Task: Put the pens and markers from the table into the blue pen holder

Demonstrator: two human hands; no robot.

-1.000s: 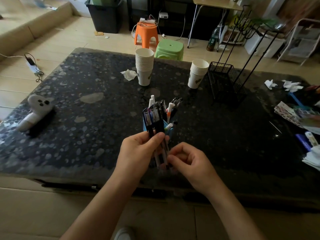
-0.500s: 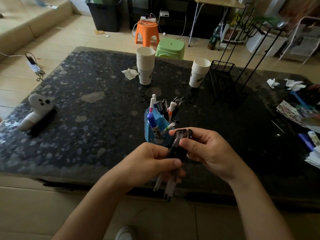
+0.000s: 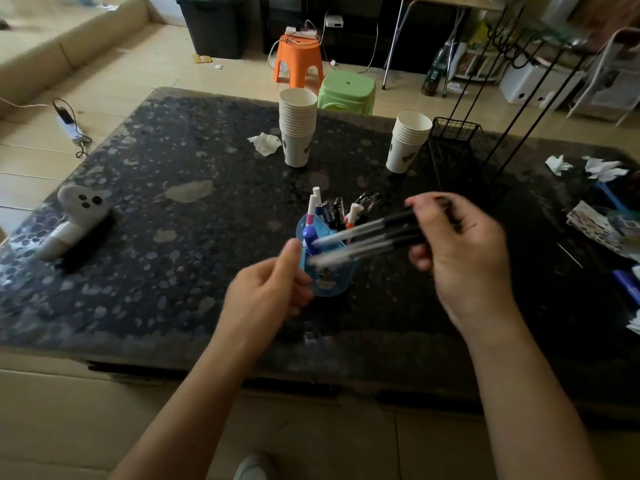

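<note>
The blue pen holder (image 3: 329, 278) stands near the middle of the dark table (image 3: 166, 237), with several pens and markers upright in it. My right hand (image 3: 460, 258) grips a bundle of pens (image 3: 363, 237) by their black ends, held almost level. The clear tips point left over the holder's front. My left hand (image 3: 266, 296) sits just left of the holder, fingers curled and thumb up, with nothing visible in it. Motion blur softens the pens and both hands.
Two stacks of paper cups (image 3: 298, 126) (image 3: 407, 142) stand behind the holder, with a black wire rack (image 3: 460, 150) to their right. A white ghost-shaped toy (image 3: 78, 216) lies at the left. Crumpled tissues, papers and a blue item crowd the right edge.
My right hand has taken the pen bundle out of my left hand and swung it up and right, tips now over the holder. My left hand let go and stays beside the holder.
</note>
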